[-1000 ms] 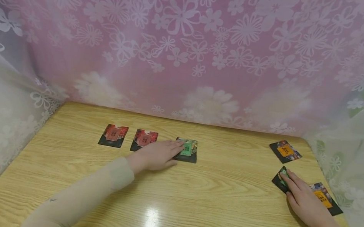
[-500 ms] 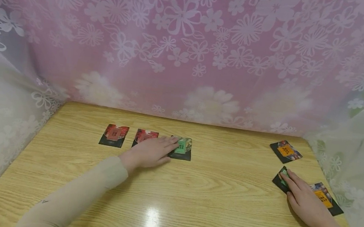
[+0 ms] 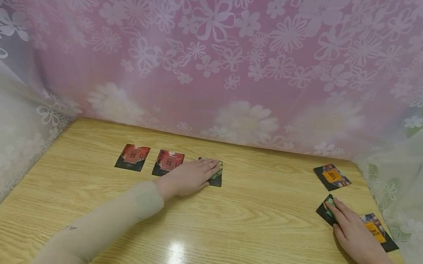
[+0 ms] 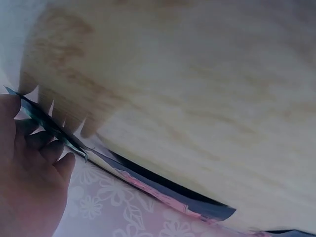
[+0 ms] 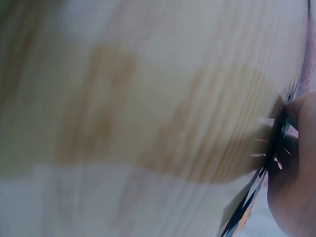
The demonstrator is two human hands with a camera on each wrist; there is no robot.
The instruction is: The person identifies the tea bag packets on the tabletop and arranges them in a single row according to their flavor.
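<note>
My left hand rests with straight fingers on a small flat packet with a green label, covering most of it. Left of it lie two red-labelled packets, the nearer one beside the wrist and the other farther out. At the right, my right hand lays its extended fingers on another green-labelled packet. Under or beside that palm is an orange-labelled packet, partly hidden. In the left wrist view the fingers touch the green packet from above; the right wrist view looks alike.
A second orange-labelled packet lies near the table's back right corner. The wood-grain table meets a pink flowered curtain at the back. Pale curtains hang along both sides.
The left hand slid the green packet a little to the left, then shifted right over it, covering its label and baring more of the nearer red packet. The right hand stays put.
</note>
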